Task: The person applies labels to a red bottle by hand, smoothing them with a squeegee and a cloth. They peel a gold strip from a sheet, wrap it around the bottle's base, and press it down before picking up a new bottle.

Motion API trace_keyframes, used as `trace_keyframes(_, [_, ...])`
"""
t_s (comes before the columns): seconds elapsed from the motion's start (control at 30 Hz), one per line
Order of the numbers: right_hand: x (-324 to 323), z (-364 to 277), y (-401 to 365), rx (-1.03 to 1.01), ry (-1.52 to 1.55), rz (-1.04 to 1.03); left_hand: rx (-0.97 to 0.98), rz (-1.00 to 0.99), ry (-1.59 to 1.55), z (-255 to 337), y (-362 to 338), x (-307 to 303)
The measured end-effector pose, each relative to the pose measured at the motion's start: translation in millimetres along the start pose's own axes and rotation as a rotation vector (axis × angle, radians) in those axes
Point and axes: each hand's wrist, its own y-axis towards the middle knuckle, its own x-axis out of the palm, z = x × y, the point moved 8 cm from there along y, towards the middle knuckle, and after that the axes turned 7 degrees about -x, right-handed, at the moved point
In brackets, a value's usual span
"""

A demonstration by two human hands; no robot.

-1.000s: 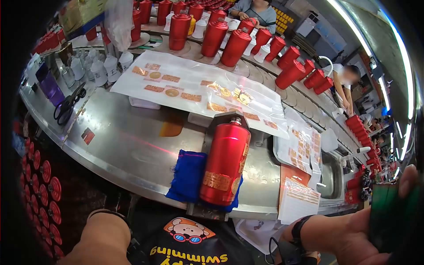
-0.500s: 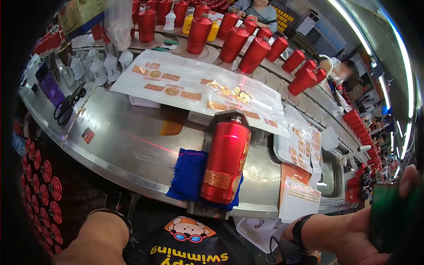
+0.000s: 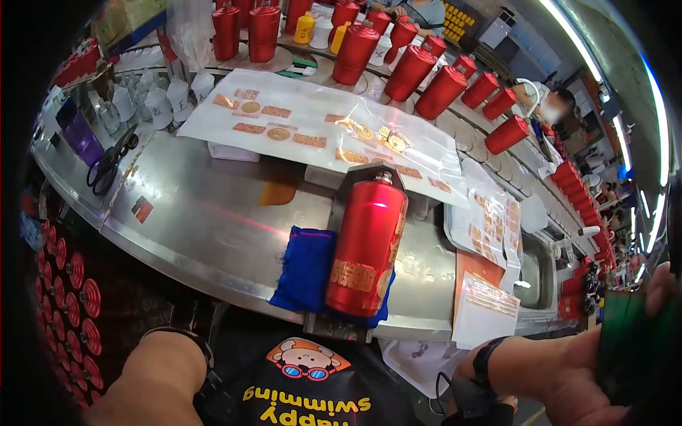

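A red bottle (image 3: pixel 364 245) lies tilted in a dark metal stand (image 3: pixel 348 190), its silver neck pointing away from me. It rests partly on a blue cloth (image 3: pixel 302 273) and has gold label strips near its base. At the right edge, my right hand (image 3: pixel 586 380) is closed around a dark green, shiny flat object (image 3: pixel 631 348), whose kind I cannot make out. My left hand (image 3: pixel 145 387) is at the lower left beyond a dark wristband, with its fingers out of sight. Neither hand touches the bottle.
A white sheet of gold stickers (image 3: pixel 312 131) lies behind the bottle. More sticker sheets (image 3: pixel 483 213) and a sink (image 3: pixel 543 273) are to the right. Scissors (image 3: pixel 106 167) lie left. Red bottles (image 3: pixel 440 92) line a conveyor, with a co-worker (image 3: pixel 554 106) beyond.
My view has shifted slightly, so the bench sits a little differently in frame. Bottles on the conveyor have moved rightward. The bottle in the stand and both hands keep their places.
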Motion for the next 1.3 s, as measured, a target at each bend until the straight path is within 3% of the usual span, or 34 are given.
trace_keyframes(0.47, [-35,13,-16,0.055,0.162,0.211,0.290,0.341,-0.076,47,-67,9])
trace_keyframes(0.6, [-38,15,-20,0.073,0.195,0.238,0.285,0.402,-0.185,42,-68,4])
trace_keyframes(0.73, [-38,17,-24,0.087,0.220,0.252,0.293,0.551,0.308,57,-65,16])
trace_keyframes(0.93, [-40,16,-32,0.116,0.252,0.265,0.338,0.579,0.423,51,-62,12])
trace_keyframes(1.03, [-41,14,-34,0.133,0.277,0.267,0.439,0.647,0.623,56,-74,11])
trace_keyframes(1.1, [-42,13,-35,0.151,0.306,0.265,0.401,0.702,0.726,51,-74,6])
trace_keyframes(1.3, [-32,11,-33,0.358,0.643,0.234,-0.094,0.733,0.772,-16,-55,-35])
